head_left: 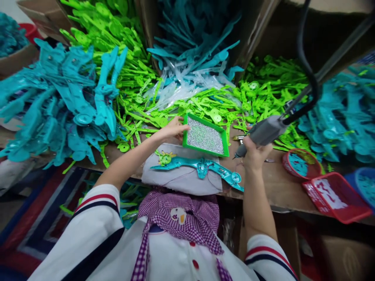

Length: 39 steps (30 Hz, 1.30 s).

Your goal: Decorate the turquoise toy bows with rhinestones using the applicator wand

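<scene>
Reaching my left hand (pixel 173 128) to the near-left rim of the green rectangular plastic tray (pixel 185 134), fingers curled loosely on its edge, not pinching anything I can make out. The tray is full of small silvery screws and sits just behind the workpiece, likely so a pick is 1 short move.

My right hand (pixel 254 154) is wrapped tight around the grey electric screwdriver (pixel 263 133), bit angled down-left toward the tray's right corner. Its black cable (pixel 307 70) hangs from above, which probably keeps the weight off my wrist.

The teal moulded plastic toy part (pixel 202 167), long and curved, lies flat on the grey cloth pad (pixel 181 177) at the bench edge, right in front of me and between both hands. Neither hand touches it. A small green-and-yellow piece (pixel 165 158) rests on its left end.

Piles of loose teal parts (pixel 58 101) at left and lime green parts (pixel 123 58) behind stay within arm's reach. 2 red baskets (pixel 336 195) sit to my right.
</scene>
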{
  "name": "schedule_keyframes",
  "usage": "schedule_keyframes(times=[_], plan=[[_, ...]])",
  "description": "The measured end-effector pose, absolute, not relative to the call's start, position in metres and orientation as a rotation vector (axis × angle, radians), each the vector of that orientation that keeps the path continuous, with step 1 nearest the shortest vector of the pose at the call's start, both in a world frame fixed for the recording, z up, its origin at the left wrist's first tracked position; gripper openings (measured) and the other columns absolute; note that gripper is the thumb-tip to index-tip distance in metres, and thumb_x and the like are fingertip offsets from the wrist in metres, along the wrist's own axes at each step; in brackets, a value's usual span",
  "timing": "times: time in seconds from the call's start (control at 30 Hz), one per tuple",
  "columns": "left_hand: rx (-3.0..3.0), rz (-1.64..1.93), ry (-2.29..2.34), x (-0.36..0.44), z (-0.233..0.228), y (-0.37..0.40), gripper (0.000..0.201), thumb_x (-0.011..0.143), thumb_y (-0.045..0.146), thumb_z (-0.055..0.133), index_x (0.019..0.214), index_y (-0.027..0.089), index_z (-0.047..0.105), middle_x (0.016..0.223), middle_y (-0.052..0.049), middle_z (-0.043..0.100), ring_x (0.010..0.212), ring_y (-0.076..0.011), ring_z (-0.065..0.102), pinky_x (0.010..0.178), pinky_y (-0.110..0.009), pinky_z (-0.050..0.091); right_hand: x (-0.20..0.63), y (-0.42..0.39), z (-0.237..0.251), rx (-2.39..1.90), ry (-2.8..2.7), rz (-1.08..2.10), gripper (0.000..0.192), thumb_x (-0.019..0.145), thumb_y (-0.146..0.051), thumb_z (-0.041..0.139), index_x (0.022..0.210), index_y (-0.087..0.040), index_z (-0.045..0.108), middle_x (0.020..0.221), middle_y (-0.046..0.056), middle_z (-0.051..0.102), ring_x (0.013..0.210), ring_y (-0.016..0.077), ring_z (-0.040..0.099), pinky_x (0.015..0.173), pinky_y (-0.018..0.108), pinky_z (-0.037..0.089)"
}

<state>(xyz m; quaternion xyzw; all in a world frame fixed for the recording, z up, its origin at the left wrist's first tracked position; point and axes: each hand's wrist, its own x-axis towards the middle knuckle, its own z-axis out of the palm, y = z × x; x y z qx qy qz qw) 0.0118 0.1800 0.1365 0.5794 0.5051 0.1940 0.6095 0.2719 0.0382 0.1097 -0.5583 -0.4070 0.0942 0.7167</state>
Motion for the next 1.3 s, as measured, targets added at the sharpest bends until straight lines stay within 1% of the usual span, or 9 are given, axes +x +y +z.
schedule_keyframes(times=[0.1, 0.23, 0.33, 0.53, 0.63, 0.8, 0.97, 1.17, 1.3], plan=[[1.340, 0.474, 1.174, 0.017, 0.138, 0.181, 0.073, 0.083, 0.022, 0.074, 0.145, 0.017, 0.036, 0.079, 0.002, 0.052, 0.056, -0.0113, 0.056, 0.050, -0.026, 0.051, 0.275, 0.038, 0.105, -1.232, -0.896, 0.212, 0.038, 0.065, -0.050, 0.081, 0.088, -0.021, 0.074, 0.087, 0.005, 0.074, 0.077, 0.0221, 0.070, 0.077, 0.042, 0.059], [1.333, 0.504, 1.178, 0.021, 0.141, 0.180, 0.089, 0.083, 0.021, 0.075, 0.154, 0.026, 0.022, 0.079, 0.003, 0.051, 0.053, -0.0090, 0.052, 0.051, -0.025, 0.051, 0.275, 0.036, 0.106, -1.246, -0.898, 0.213, 0.043, 0.064, -0.053, 0.081, 0.091, -0.020, 0.073, 0.089, 0.007, 0.075, 0.078, 0.0235, 0.070, 0.079, 0.044, 0.059], [1.344, 0.508, 1.149, 0.023, 0.144, 0.179, 0.094, 0.083, 0.021, 0.075, 0.158, 0.029, 0.018, 0.078, 0.003, 0.050, 0.054, -0.0092, 0.051, 0.053, -0.026, 0.051, 0.274, 0.036, 0.108, -1.258, -0.905, 0.206, 0.044, 0.064, -0.053, 0.081, 0.092, -0.020, 0.072, 0.090, 0.007, 0.074, 0.081, 0.0237, 0.070, 0.082, 0.044, 0.058], [1.422, 0.461, 1.153, 0.025, 0.149, 0.177, 0.090, 0.084, 0.026, 0.072, 0.160, 0.029, 0.025, 0.087, -0.003, 0.057, 0.061, -0.0122, 0.056, 0.059, -0.031, 0.055, 0.276, 0.035, 0.101, -1.251, -0.926, 0.251, 0.036, 0.068, -0.049, 0.081, 0.088, -0.022, 0.068, 0.078, 0.002, 0.068, 0.082, 0.0231, 0.069, 0.084, 0.044, 0.058], [1.436, 0.448, 1.158, 0.026, 0.153, 0.176, 0.086, 0.083, 0.024, 0.070, 0.159, 0.029, 0.030, 0.089, -0.003, 0.059, 0.059, -0.0103, 0.054, 0.058, -0.030, 0.056, 0.277, 0.034, 0.098, -1.269, -0.936, 0.237, 0.034, 0.070, -0.048, 0.080, 0.088, -0.022, 0.066, 0.078, 0.002, 0.067, 0.083, 0.0234, 0.069, 0.085, 0.045, 0.057], [1.427, 0.481, 1.138, 0.027, 0.156, 0.179, 0.085, 0.082, 0.024, 0.071, 0.158, 0.027, 0.032, 0.086, -0.003, 0.059, 0.057, -0.0099, 0.053, 0.055, -0.028, 0.055, 0.279, 0.030, 0.097, -1.292, -0.951, 0.226, 0.036, 0.070, -0.050, 0.080, 0.087, -0.023, 0.065, 0.079, 0.002, 0.066, 0.080, 0.0224, 0.068, 0.083, 0.046, 0.058], [1.439, 0.478, 1.152, 0.028, 0.161, 0.178, 0.085, 0.082, 0.025, 0.072, 0.158, 0.027, 0.032, 0.085, -0.003, 0.058, 0.058, -0.0106, 0.051, 0.058, -0.030, 0.055, 0.275, 0.028, 0.101, -1.292, -0.931, 0.247, 0.037, 0.067, -0.052, 0.081, 0.085, -0.025, 0.063, 0.072, 0.001, 0.064, 0.081, 0.0243, 0.069, 0.083, 0.047, 0.058], [1.443, 0.495, 1.151, 0.025, 0.154, 0.185, 0.082, 0.082, 0.025, 0.070, 0.156, 0.027, 0.036, 0.089, -0.005, 0.061, 0.057, -0.0099, 0.050, 0.057, -0.030, 0.054, 0.272, 0.027, 0.100, -1.287, -0.942, 0.236, 0.032, 0.071, -0.049, 0.078, 0.086, -0.025, 0.064, 0.076, 0.003, 0.066, 0.088, 0.0259, 0.070, 0.088, 0.050, 0.058], [1.440, 0.483, 1.147, 0.018, 0.145, 0.189, 0.082, 0.082, 0.025, 0.070, 0.156, 0.028, 0.036, 0.092, -0.005, 0.062, 0.056, -0.0094, 0.051, 0.058, -0.030, 0.055, 0.275, 0.027, 0.095, -1.279, -0.978, 0.261, 0.032, 0.071, -0.048, 0.078, 0.088, -0.024, 0.065, 0.081, 0.002, 0.067, 0.088, 0.0235, 0.069, 0.088, 0.047, 0.057]])
